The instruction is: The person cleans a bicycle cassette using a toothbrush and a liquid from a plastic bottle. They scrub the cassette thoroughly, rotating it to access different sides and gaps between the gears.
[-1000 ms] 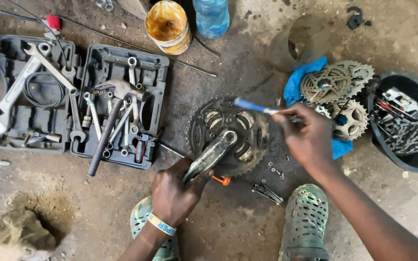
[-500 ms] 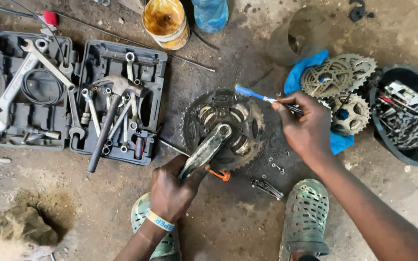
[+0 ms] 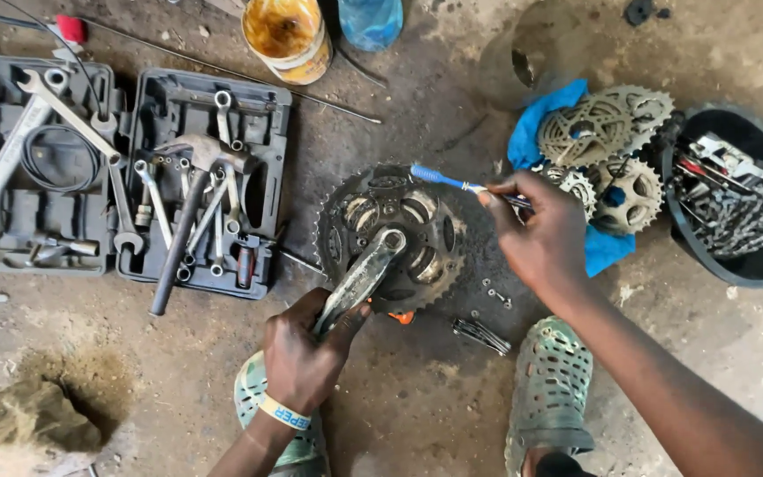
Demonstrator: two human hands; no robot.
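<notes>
Hands: L grips 1 crank arm, R holds 1 toothbrush.

The floor is bare ground, grey-brown, dusty and stained with dark oil in the middle. At the lower left there is a small hole with a lump of dry earth beside it. Thin metal rods lie on the ground near the top. The light is soft daylight, without hard shadows. No wall, window or furniture is in view.
</notes>
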